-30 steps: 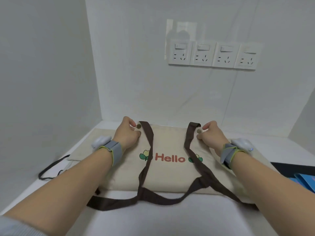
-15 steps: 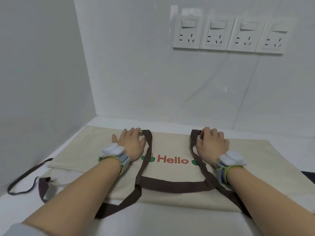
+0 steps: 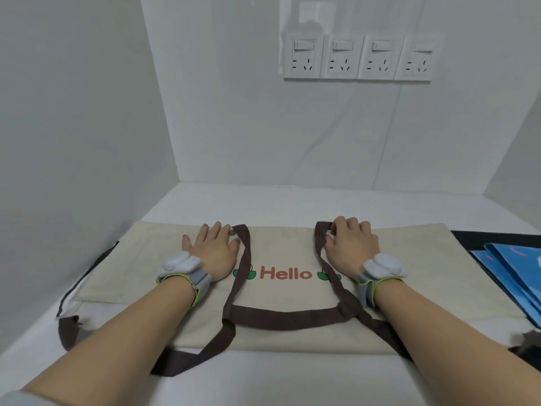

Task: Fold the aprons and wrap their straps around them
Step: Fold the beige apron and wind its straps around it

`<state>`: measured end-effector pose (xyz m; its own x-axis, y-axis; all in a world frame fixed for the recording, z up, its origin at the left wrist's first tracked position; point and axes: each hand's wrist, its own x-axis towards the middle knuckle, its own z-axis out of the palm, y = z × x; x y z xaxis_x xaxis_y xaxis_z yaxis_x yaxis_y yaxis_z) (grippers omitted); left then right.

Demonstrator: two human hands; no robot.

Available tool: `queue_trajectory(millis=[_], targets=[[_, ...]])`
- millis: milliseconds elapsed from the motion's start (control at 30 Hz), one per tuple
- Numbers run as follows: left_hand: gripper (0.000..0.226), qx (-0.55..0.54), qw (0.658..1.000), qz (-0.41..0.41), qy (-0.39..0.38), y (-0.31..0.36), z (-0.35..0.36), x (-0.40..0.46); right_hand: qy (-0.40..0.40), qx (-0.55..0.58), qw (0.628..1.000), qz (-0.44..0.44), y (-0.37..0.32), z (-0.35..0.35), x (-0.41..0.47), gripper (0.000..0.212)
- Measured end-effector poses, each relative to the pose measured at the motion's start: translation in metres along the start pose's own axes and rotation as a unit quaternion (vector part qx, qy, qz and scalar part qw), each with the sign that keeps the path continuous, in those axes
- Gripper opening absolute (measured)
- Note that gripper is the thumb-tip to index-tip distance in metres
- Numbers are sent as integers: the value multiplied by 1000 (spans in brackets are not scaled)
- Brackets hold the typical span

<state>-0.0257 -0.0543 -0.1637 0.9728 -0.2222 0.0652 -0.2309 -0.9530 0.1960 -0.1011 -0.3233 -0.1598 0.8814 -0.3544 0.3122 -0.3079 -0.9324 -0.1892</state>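
A beige apron (image 3: 287, 291) printed with "Hello" lies folded flat on the white table, its far edge toward the wall. A brown neck strap (image 3: 240, 276) loops over its front, and another brown strap trails off the near edge. My left hand (image 3: 215, 249) rests palm down with fingers spread on the apron's far left part, beside the strap's left end. My right hand (image 3: 349, 244) lies on the far right part, fingers curled over the strap's right end (image 3: 323, 230).
White walls close in at the left and back, with a row of sockets (image 3: 357, 58) high on the back wall. A dark apron with blue pieces (image 3: 509, 265) lies at the right. A thin dark strap (image 3: 85, 273) trails along the left wall.
Both hands went from pinching the strap ends at the apron's far edge to lying flat on the cloth. The view has shifted closer and lower, and the neck strap now lies across the apron.
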Motion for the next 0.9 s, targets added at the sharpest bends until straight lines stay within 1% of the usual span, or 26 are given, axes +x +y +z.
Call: queue_trajectory(millis=[67,100,167,233,300,367,433,533,633,733,833,900], targets=[[46,-21,1000,6,5,-4,-4,-17,-19,0,1000,-9,-1,-7,-14,25],[43,-45,999,8,14,-4,-10,-23,-43,18,999,-14,0,-11,-18,27],[41,-102,994,18,36,5,-26,-31,-94,105,990,-16,5,-26,-23,34],[43,-152,986,53,48,29,-46,-39,-112,178,978,-19,16,-47,-30,40],[46,-177,975,121,54,68,-58,-54,-99,181,978,-37,35,-72,-41,37],[41,-183,960,205,48,115,-59,-73,-84,177,980,-27,61,-97,-56,28],[38,-181,941,284,18,161,-50,-95,-72,179,981,13,93,-118,-71,22],[34,-166,914,368,-37,222,-26,-125,-56,179,979,81,144,-145,-100,19],[35,-167,894,410,-68,259,-8,-143,-61,173,974,132,176,-158,-122,26],[41,-155,884,431,-87,283,1,-157,-72,177,969,157,194,-167,-132,28],[39,-123,888,438,-65,288,6,-164,-98,198,963,151,191,-169,-134,24],[28,-101,885,453,-49,287,10,-162,-111,213,959,151,185,-169,-135,24]])
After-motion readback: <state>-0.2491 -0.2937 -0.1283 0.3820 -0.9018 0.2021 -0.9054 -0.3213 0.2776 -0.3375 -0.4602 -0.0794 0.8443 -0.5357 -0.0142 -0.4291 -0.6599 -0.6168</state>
